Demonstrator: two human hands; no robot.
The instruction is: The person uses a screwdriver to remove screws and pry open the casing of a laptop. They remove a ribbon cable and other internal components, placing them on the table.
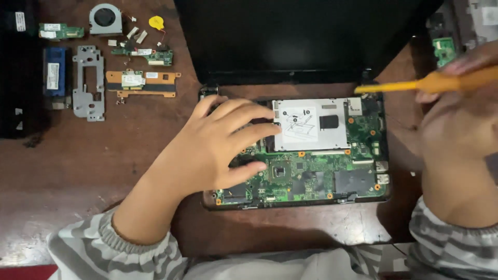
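Observation:
An opened small laptop lies on the wooden table, its green motherboard [316, 176] bare and a silver drive cover [311, 124] over the upper part. My left hand [218, 145] rests spread on the left side of the board, fingers apart, fingertips touching the silver cover's edge. My right hand [456, 124] is raised at the right edge and grips an orange pry tool [415, 84]. The tool's tip points left at the laptop's right hinge corner. The dark screen [301, 36] stands open behind the board.
Removed parts lie at the top left: a fan [105, 19], a grey metal bracket [88, 83], small green boards [61, 31], an orange-brown flex piece [142, 83], a yellow coin cell [156, 22], a blue module [54, 72]. A black panel [18, 67] sits at the far left.

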